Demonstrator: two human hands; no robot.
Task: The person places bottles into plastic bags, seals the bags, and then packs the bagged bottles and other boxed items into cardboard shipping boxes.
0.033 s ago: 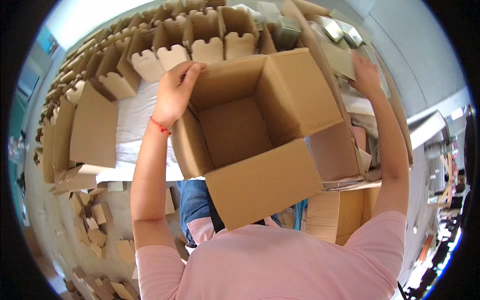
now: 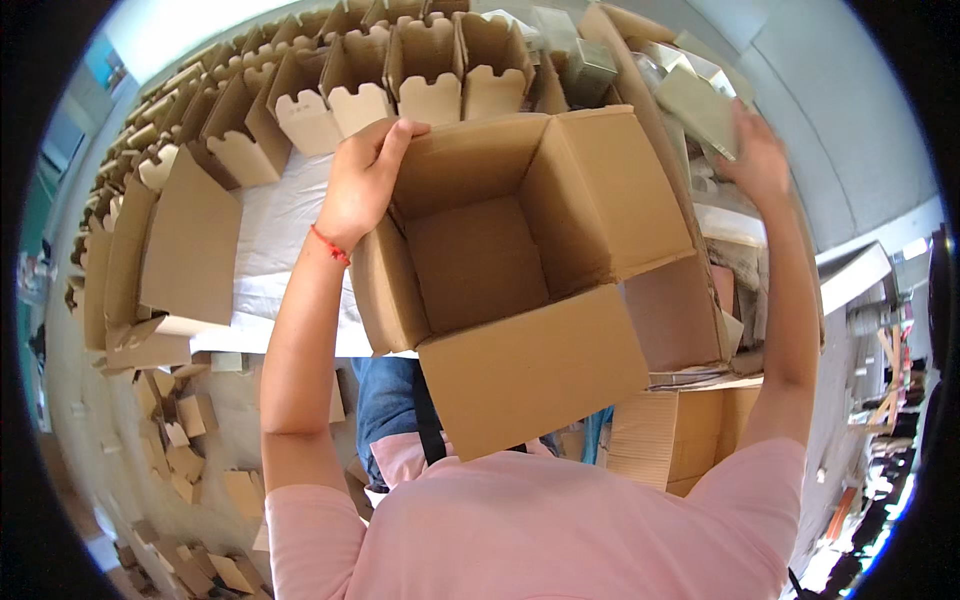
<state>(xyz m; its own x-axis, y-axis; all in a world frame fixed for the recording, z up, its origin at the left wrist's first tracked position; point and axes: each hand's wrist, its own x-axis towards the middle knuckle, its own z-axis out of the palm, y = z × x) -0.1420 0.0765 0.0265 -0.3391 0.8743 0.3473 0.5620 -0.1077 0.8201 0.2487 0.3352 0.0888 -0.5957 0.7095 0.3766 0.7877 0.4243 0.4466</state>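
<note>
An open cardboard box [image 2: 480, 265] is tilted toward me, its flaps spread and its inside bare. My left hand [image 2: 365, 178] is closed on the box's upper left rim, with the thumb along the edge. To the right, my right hand [image 2: 757, 160] grips the edge of a small pale green box [image 2: 698, 108]; motion smears the fingers a little. That small box is held tilted over a large carton [image 2: 655, 115] containing more small boxes and wrapped items.
Rows of open cardboard boxes with notched flaps [image 2: 365, 105] line the back and left of the white-covered table [image 2: 270, 250]. A dark green box [image 2: 588, 72] stands behind the open one. Small cartons [image 2: 185, 460] litter the floor at left; another carton [image 2: 650, 440] stands by my right side.
The small pale green box has shifted right and turned more slantwise with my right hand. The open cardboard box and my left hand sit slightly further right in view.
</note>
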